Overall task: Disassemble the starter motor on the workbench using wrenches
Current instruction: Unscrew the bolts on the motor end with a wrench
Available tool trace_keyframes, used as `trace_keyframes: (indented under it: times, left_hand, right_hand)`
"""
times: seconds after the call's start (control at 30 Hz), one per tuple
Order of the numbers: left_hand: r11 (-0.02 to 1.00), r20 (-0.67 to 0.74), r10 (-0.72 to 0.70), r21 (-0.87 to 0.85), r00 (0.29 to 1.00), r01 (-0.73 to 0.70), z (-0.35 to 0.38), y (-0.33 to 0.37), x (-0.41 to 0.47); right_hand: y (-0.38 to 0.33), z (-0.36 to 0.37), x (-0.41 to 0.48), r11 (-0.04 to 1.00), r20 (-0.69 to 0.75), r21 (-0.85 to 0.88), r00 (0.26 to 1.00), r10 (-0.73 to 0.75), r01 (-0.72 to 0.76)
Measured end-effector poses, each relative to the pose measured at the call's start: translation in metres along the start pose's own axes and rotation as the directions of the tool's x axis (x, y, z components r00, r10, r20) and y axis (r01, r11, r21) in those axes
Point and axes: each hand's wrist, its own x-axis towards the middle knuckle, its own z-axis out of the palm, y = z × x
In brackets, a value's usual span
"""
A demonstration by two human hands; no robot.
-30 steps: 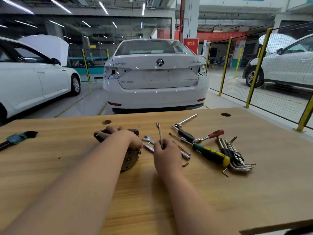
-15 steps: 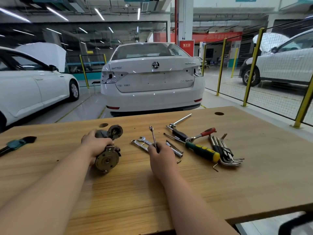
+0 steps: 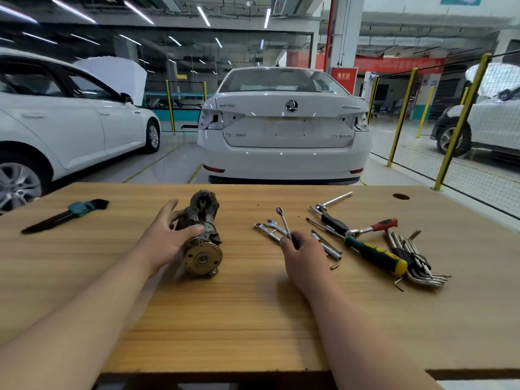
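Note:
The starter motor [image 3: 203, 240] lies on its side on the wooden workbench [image 3: 253, 319], its round brass-coloured end plate facing me. My left hand [image 3: 166, 237] holds the motor's left flank, thumb across the body and fingers stretched along it. My right hand [image 3: 302, 256] grips the shaft of a slim silver wrench [image 3: 283, 220], whose ring end points up and away. Two more small wrenches [image 3: 267, 228] lie flat just left of that hand.
Right of my right hand lie a green-and-yellow screwdriver [image 3: 375, 256], a red-handled ratchet [image 3: 374, 226], a T-handle socket tool [image 3: 333, 201] and a bundle of hex keys [image 3: 413, 260]. A dark tool with a teal grip [image 3: 66, 215] lies at far left. White cars stand beyond the bench.
My left hand has turned the motor from under my palm onto its side, end plate toward me. My right hand keeps the same wrench; the view has tilted up.

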Motion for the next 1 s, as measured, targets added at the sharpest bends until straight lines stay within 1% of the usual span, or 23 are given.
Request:
trace_keyframes:
  times: [0.1,0.13,0.17,0.23,0.3,0.37,0.47,0.5,0.53,0.7,0.77,0.83,0.9,0.93,1.0]
  left_hand:
    - [0.999,0.027,-0.014,0.030,1.000,0.013,0.003,0.007,0.004]
    - [0.996,0.048,-0.033,0.081,0.998,0.029,0.004,0.013,0.007]
    - [0.984,0.061,-0.050,0.176,0.997,0.038,0.006,0.021,0.011]
    - [0.898,0.035,-0.052,0.439,0.998,0.031,0.013,0.039,0.022]
    - [0.793,-0.001,-0.047,0.608,0.999,0.038,0.026,0.052,0.032]
    - [0.712,-0.057,-0.039,0.699,0.998,0.067,0.040,0.058,0.038]
    - [0.566,-0.210,0.050,0.811,0.976,0.146,0.050,0.058,0.044]
    - [0.535,-0.249,0.087,0.828,0.965,0.165,0.052,0.057,0.047]
    - [0.526,-0.272,0.119,0.833,0.955,0.171,0.053,0.055,0.049]
    - [0.619,-0.286,0.213,0.779,0.934,0.097,0.065,0.049,0.053]
    - [0.691,-0.307,0.257,0.722,0.916,0.048,0.069,0.050,0.049]
    - [0.797,-0.352,0.269,0.603,0.897,-0.003,0.073,0.049,0.044]
    - [0.894,-0.403,0.252,0.444,0.880,-0.053,0.077,0.045,0.040]
    - [0.923,-0.424,0.246,0.378,0.872,-0.077,0.079,0.042,0.037]
    - [0.948,-0.462,0.244,0.297,0.853,-0.110,0.082,0.037,0.032]
  right_hand:
    - [0.000,-0.001,-0.001,1.000,-0.004,0.000,1.000,0.003,-0.003]
    - [-0.001,-0.001,-0.002,1.000,-0.006,-0.010,1.000,-0.001,0.001]
    - [-0.001,-0.001,-0.002,1.000,-0.006,-0.023,1.000,-0.006,0.006]
    - [-0.002,0.001,-0.003,0.999,0.004,-0.047,1.000,-0.020,0.020]
    - [-0.001,0.001,-0.004,0.998,0.014,-0.047,0.999,-0.028,0.029]
    - [-0.002,-0.001,-0.005,0.999,0.018,-0.026,0.999,-0.027,0.027]
    - [-0.002,-0.003,-0.006,0.999,0.009,-0.040,1.000,-0.025,0.025]
    - [-0.001,-0.003,-0.006,0.999,0.005,-0.049,1.000,-0.023,0.023]
    - [-0.001,-0.003,-0.006,0.998,0.006,-0.054,1.000,-0.016,0.016]
    - [0.000,-0.002,-0.001,0.999,0.019,-0.053,1.000,-0.001,0.002]
    - [-0.002,-0.004,0.000,0.999,0.020,-0.045,1.000,0.002,-0.001]
    - [-0.002,-0.006,-0.002,1.000,0.026,-0.021,1.000,-0.001,0.001]
    - [0.000,-0.007,-0.003,1.000,0.021,0.023,1.000,-0.003,0.003]
    - [0.001,-0.008,-0.003,0.999,0.016,0.036,1.000,0.001,-0.002]
    - [0.004,-0.009,-0.002,0.998,0.007,0.054,1.000,0.007,-0.007]
